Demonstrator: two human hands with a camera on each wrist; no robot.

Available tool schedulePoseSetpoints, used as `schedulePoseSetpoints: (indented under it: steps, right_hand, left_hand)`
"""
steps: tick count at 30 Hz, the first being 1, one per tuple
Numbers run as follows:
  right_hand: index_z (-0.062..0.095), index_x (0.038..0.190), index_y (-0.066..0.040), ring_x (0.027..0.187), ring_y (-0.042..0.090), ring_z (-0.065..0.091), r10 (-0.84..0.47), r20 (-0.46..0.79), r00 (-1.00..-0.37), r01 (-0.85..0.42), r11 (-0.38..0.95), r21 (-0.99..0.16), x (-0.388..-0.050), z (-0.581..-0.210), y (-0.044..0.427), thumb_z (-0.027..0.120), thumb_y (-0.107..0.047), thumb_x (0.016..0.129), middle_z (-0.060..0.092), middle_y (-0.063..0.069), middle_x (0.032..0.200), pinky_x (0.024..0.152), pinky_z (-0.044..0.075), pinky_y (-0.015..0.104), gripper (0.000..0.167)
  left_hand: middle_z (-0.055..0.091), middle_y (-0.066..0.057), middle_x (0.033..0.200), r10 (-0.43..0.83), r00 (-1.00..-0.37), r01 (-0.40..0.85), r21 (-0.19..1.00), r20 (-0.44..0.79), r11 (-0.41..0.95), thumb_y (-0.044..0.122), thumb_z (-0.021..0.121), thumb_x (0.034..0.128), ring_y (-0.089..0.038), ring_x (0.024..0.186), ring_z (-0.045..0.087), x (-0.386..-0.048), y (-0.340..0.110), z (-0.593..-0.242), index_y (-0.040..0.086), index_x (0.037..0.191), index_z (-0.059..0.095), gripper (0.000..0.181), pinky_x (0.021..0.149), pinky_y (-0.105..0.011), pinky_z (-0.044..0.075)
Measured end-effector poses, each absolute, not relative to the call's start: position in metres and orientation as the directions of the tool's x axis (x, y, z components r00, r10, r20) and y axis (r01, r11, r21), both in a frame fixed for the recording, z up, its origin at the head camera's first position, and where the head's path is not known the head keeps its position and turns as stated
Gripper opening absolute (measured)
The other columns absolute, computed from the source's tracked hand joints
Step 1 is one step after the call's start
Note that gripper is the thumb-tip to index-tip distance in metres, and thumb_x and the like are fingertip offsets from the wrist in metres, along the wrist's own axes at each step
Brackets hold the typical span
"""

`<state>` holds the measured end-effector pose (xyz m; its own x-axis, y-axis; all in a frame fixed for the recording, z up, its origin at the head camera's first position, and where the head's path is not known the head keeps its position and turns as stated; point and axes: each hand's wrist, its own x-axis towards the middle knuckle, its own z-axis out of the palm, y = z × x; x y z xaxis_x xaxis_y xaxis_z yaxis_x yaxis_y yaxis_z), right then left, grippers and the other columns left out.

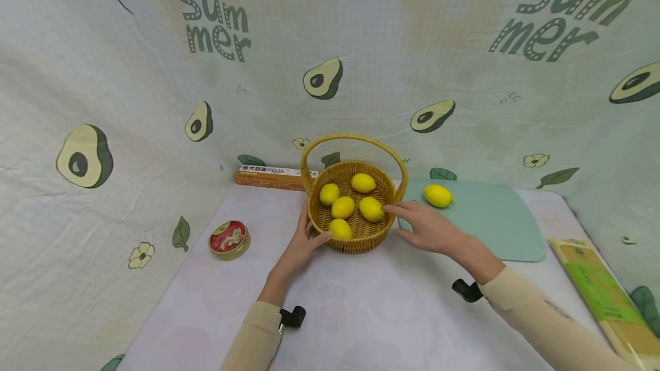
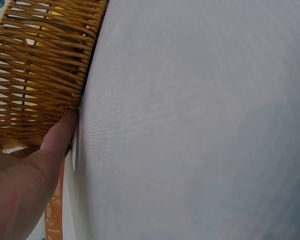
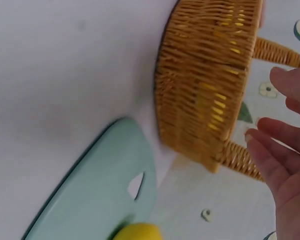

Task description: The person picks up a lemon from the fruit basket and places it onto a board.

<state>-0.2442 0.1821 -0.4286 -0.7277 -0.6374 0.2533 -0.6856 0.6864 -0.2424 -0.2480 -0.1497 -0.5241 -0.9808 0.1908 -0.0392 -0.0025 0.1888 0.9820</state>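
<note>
A round wicker basket [image 1: 356, 245] with a tall arched handle stands on the table, and several yellow lemons [image 1: 342, 208] lie inside. My left hand [image 1: 299, 248] rests against its left front side. In the left wrist view, a straight finger [image 2: 60, 135] touches the woven wall low down near the table; the other fingers are mostly hidden. At the basket's right rim is my right hand [image 1: 428, 227], its fingertips near the rightmost lemon [image 1: 371, 209]. The right wrist view shows that hand [image 3: 290, 170] with spread, slightly bent fingers and nothing between them.
To the right lies a pale green cutting board [image 1: 495, 222] with one lemon [image 1: 437, 195] on it. A round red-topped tin [image 1: 229, 239] sits at left. Behind the basket is a pasta box [image 1: 270, 178]; a green-and-yellow packet [image 1: 603, 291] lies at the right edge.
</note>
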Motion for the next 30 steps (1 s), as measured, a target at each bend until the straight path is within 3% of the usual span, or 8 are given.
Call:
schedulePoseSetpoints:
  steps: [8, 17, 25, 30]
  right_hand:
    - [0.054, 0.144, -0.016, 0.116, 0.029, 0.064, -0.624, 0.229, -0.747, -0.665, 0.694, -0.275, -0.254, -0.429, 0.152, 0.072, -0.029, 0.091, 0.061, 0.011, 0.136, 0.093, 0.055, 0.047, 0.057]
    - [0.048, 0.148, -0.013, 0.133, 0.035, 0.052, -0.504, 0.095, -0.858, -0.500, 0.782, -0.373, -0.276, -0.439, 0.121, 0.069, -0.031, 0.092, 0.050, 0.016, 0.149, 0.106, 0.047, 0.054, 0.062]
    - [0.047, 0.148, -0.008, 0.125, 0.040, 0.056, -0.405, 0.016, -0.914, -0.381, 0.847, -0.370, -0.295, -0.455, 0.101, 0.068, -0.025, 0.090, 0.045, 0.024, 0.149, 0.100, 0.050, 0.053, 0.064]
    - [0.046, 0.148, -0.006, 0.113, 0.035, 0.060, -0.350, -0.001, -0.937, -0.330, 0.884, -0.331, -0.298, -0.463, 0.095, 0.066, -0.021, 0.091, 0.048, 0.025, 0.143, 0.093, 0.053, 0.049, 0.063]
  left_hand:
    - [-0.005, 0.009, 0.168, 0.198, -0.979, -0.017, 0.983, -0.054, 0.184, 0.034, 0.073, 0.0912, -0.038, 0.154, 0.013, -0.248, -0.150, -0.520, 0.051, 0.153, -0.009, 0.104, 0.121, -0.056, 0.026]
    - [-0.008, 0.002, 0.169, 0.241, -0.965, -0.059, 0.983, -0.101, 0.175, 0.029, 0.071, 0.0927, -0.038, 0.154, 0.011, -0.238, -0.150, -0.493, 0.038, 0.157, -0.014, 0.107, 0.121, -0.053, 0.027]
    - [-0.009, 0.004, 0.168, 0.231, -0.967, -0.066, 0.983, -0.105, 0.172, 0.030, 0.072, 0.0925, -0.037, 0.154, 0.011, -0.235, -0.151, -0.493, 0.042, 0.156, -0.013, 0.106, 0.121, -0.053, 0.027]
    - [-0.008, 0.003, 0.168, 0.235, -0.967, -0.064, 0.984, -0.103, 0.167, 0.030, 0.071, 0.0927, -0.037, 0.154, 0.011, -0.236, -0.149, -0.493, 0.041, 0.156, -0.013, 0.106, 0.121, -0.053, 0.026]
